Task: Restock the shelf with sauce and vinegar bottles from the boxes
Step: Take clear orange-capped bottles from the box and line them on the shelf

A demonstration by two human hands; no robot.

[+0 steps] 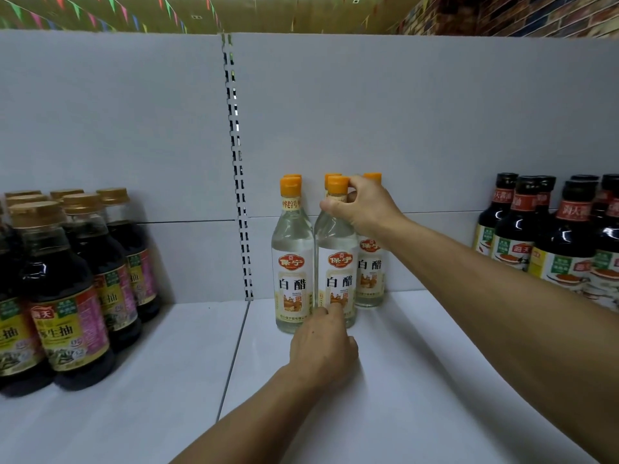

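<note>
Several clear vinegar bottles with orange caps stand upright in the middle of the white shelf (418, 380), against its back panel. My right hand (363, 204) grips the neck of the front right vinegar bottle (338, 259), just under its cap. My left hand (323, 346) touches the base of that same bottle with its fingertips. Another vinegar bottle (292, 256) stands right beside it on the left, and one more (371, 272) sits behind on the right, partly hidden by my right wrist.
Dark soy sauce bottles with gold caps (63, 296) are grouped at the shelf's left. Dark sauce bottles with black caps (566, 236) crowd the right end. A slotted upright post (239, 182) splits the back panel. Bare shelf lies between the groups.
</note>
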